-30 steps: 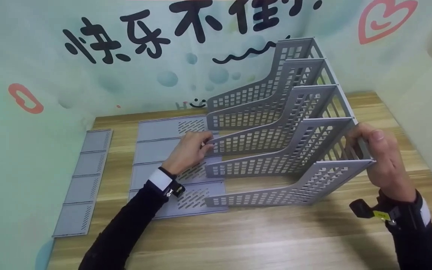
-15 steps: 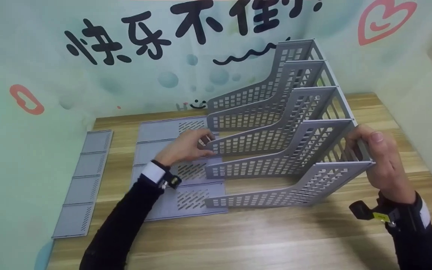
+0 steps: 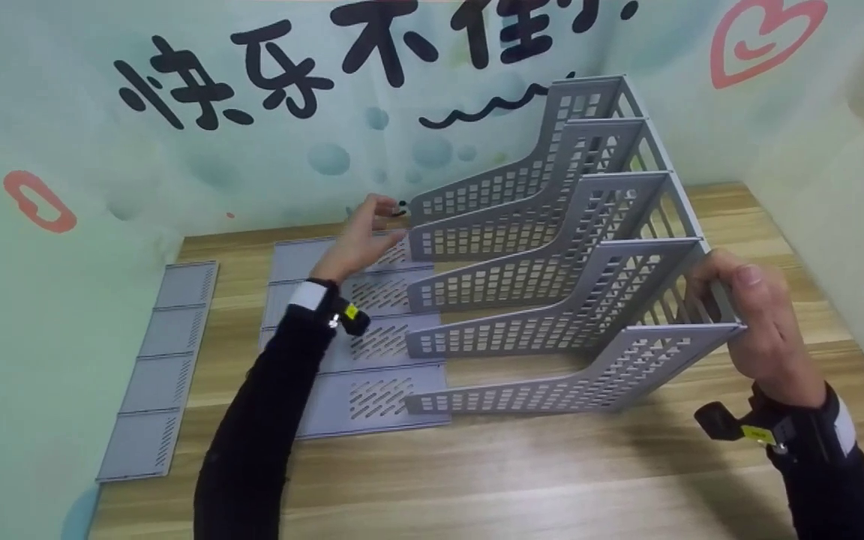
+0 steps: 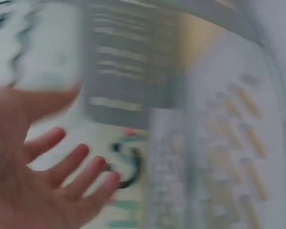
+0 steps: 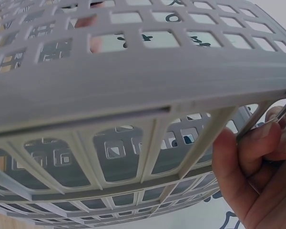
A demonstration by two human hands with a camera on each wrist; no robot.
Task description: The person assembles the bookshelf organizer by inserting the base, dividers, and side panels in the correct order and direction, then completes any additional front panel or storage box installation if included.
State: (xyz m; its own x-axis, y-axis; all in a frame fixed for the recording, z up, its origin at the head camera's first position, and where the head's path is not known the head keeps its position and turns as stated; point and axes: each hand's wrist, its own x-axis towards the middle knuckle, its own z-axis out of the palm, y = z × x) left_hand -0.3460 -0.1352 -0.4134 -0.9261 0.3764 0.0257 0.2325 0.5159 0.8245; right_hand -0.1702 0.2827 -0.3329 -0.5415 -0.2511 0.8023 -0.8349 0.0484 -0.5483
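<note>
A grey plastic file rack (image 3: 507, 330) with several perforated dividers stands on the wooden table, its tall slatted back toward the right. My right hand (image 3: 766, 322) grips the top bar of that back, near the front end. In the right wrist view, the fingers (image 5: 262, 143) curl through the slats. My left hand (image 3: 361, 236) is off the rack's low left side, near the far dividers, fingers spread and holding nothing. Under the dividers' left ends lies a flat grey slotted panel (image 3: 319, 405). The left wrist view is blurred, with the left hand (image 4: 47, 167) beside the grey plastic.
A narrower grey panel strip (image 3: 154, 367) lies on the wooden table (image 3: 507, 480) at the left. Walls with printed writing and drawings (image 3: 252, 165) close off the back and both sides.
My left hand has let go of a middle divider's left tip and moved away toward the back wall. The right hand keeps its grip, and the rack stays put.
</note>
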